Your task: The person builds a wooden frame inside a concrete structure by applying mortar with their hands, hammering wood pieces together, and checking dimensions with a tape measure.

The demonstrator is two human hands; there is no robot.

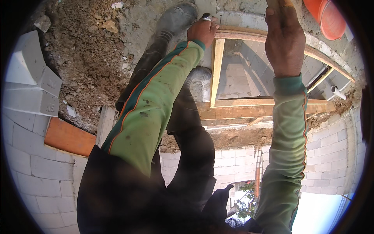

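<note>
My left hand (202, 31) is closed, its fingers curled at the near left corner of a wooden frame (218, 62). A dark, rounded piece with a silvery band (207, 16), perhaps a ring, shows on its fingers. Right beside the fingertips a thin nail (221, 18) stands upright; whether they touch it I cannot tell. My right hand (285, 48) is raised over the frame and wrapped round a light wooden handle (287, 4). The far end of that handle runs out of view at the top edge.
An orange-red bucket (330, 19) lies at the upper right. Pale blocks (33, 93) are stacked at the left, by rubble and soil (85, 58) and an orange board (70, 136). A white pipe (338, 93) sticks out at the right. My dark boot (177, 17) is beside my left hand.
</note>
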